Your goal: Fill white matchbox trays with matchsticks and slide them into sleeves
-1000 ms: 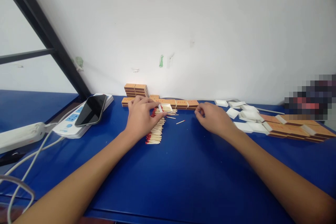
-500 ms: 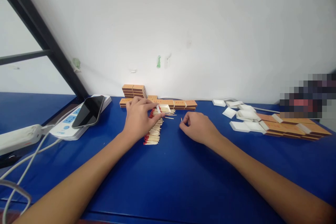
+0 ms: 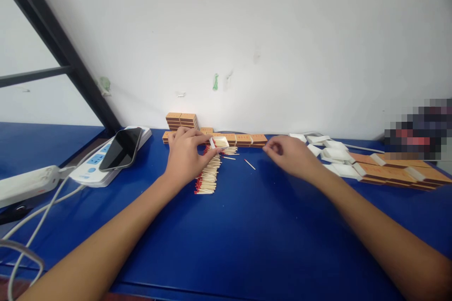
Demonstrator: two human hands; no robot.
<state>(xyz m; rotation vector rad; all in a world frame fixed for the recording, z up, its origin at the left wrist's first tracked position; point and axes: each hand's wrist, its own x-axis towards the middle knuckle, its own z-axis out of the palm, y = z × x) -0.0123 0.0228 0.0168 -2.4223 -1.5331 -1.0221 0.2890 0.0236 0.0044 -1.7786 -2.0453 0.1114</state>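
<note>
My left hand rests on a long pile of red-tipped matches. Its thumb and fingers pinch a small white matchbox tray that is tilted at the far end of the pile and has matches in it. My right hand hovers low over the blue table, right of the pile, with its fingers curled in and nothing visible in them. A single loose match lies on the table between my hands.
A row of orange matchboxes and a short stack line the wall. White trays and orange sleeves lie at the right. At the left, a phone lies on a power strip with cables. A black metal frame stands behind it.
My right hand reached left to the loose match, then drew back to the right. The match now lies at a new angle. My left hand lifted the tray slightly toward the wall.
</note>
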